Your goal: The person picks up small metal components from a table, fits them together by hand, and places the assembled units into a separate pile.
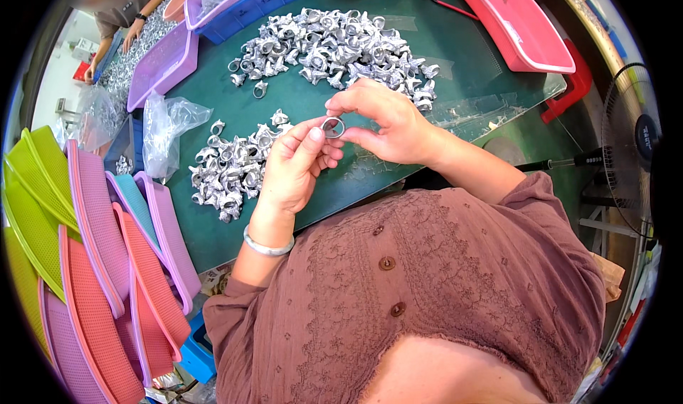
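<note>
Left fingers (pixel 310 145) pinch grey metal ring (pixel 342 128) above tabletop (pixel 220 94); right fingers (pixel 352 103) bracket its right side, firm grip unclear. Ring likely light, stiff, slightly slippery; best held at 2 opposite band edges.

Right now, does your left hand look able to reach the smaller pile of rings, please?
Probably yes: the smaller pile lies just beside the left hand with nothing visible between, though that hand holds a ring.
</note>
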{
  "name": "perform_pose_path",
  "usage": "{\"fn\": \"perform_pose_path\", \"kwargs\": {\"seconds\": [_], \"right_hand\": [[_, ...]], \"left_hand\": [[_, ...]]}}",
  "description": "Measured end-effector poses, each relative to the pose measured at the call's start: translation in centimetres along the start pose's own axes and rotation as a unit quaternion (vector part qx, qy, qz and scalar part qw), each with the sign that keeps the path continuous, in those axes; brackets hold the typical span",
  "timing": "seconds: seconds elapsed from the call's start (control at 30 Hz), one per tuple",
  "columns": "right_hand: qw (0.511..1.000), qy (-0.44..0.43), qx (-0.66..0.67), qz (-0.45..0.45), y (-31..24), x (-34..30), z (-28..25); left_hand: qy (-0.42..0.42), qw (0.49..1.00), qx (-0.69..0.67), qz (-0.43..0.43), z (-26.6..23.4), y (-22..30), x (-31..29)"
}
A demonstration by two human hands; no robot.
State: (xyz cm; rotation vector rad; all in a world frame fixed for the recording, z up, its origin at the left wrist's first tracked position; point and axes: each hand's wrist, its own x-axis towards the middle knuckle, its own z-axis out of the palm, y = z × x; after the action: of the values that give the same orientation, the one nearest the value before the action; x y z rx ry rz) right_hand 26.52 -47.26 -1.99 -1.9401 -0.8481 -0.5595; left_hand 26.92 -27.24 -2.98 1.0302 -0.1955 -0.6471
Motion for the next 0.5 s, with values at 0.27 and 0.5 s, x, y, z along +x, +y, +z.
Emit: {"fn": "perform_pose_path", "kwargs": {"seconds": [0.27, 0.5], "right_hand": [[0.999, 0.013, -0.040, 0.004, 0.7, -0.6, -0.5], [0.998, 0.006, -0.062, 0.029, 1.6, -0.9, -1.2]], "left_hand": [[-0.043, 0.995, -0.088, 0.014, 0.0, -0.3, 0.0], [-0.029, 0.995, -0.094, 0.029, -0.4, -0.5, -0.1]]}}
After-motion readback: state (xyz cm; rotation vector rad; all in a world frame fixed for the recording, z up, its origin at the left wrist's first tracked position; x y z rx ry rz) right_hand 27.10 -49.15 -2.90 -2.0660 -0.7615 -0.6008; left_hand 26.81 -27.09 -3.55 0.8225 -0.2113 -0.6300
